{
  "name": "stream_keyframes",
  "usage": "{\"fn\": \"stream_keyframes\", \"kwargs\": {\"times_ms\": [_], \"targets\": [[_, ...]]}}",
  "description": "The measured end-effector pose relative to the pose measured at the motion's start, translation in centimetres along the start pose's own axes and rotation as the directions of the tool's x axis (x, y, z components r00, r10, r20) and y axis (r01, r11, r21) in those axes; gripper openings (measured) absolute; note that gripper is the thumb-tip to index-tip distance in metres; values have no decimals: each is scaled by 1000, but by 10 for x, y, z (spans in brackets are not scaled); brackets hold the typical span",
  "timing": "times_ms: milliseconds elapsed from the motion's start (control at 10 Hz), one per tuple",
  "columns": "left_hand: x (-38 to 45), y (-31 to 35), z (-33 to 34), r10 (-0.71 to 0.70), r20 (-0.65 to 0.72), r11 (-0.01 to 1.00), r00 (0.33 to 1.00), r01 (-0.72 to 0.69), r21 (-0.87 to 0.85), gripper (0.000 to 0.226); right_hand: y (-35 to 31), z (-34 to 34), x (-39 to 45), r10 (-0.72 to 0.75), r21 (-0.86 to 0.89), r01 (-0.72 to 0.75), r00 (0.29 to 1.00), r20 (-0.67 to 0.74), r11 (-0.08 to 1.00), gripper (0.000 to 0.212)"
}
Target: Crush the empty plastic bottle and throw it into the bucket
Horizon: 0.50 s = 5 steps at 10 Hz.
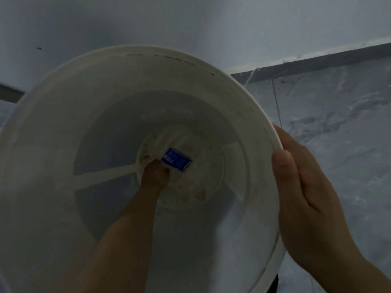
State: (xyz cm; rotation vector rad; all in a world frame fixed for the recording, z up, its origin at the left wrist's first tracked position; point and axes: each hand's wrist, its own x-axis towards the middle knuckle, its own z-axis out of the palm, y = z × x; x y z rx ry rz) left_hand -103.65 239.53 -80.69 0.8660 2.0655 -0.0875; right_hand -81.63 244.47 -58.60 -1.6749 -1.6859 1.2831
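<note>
Grey marbled floor tiles surround a large white plastic bucket [63, 123], steadied at its rim by the flat, open right hand [306, 199], while the left hand [155, 174] reaches its bottom, fingers on a light, springy, slippery blue-labelled crushed plastic bottle [175, 159], grip unclear.

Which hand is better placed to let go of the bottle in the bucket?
Left. The left hand reaches down to the white plastic bucket's bottom beside the blue-labelled bottle. The right hand rests outside on the rim.

bucket [211, 66]: white, brown-stained | bottle label [176, 159]: blue, white lettering | floor [338, 115]: grey marbled
</note>
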Motion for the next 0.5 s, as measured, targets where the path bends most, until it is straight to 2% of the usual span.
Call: {"fn": "stream_keyframes", "kwargs": {"times_ms": [100,200,300,400,500], "targets": [[0,-2,2,-2,-23,1000,1000,2,5,25,2,1,-1,2,26,-1,1000,-6,1000,54],[-2,0,-1,-33,-24,999,999,34,13,35,2,1,-1,6,20,-6,1000,-10,1000,59],[-12,2,-11,-62,-23,998,998,62,-7,53,0,1,0,9,1,-9,1000,0,1000,52],[-31,4,-26,-25,11,999,1000,25,-27,51,-5,0,1,52,-18,-52,999,9,999,51],[-54,8,-39,8,-5,999,1000,-8,-54,37,-10,-2,2,109,-36,-107,992,56,994,52]]}}
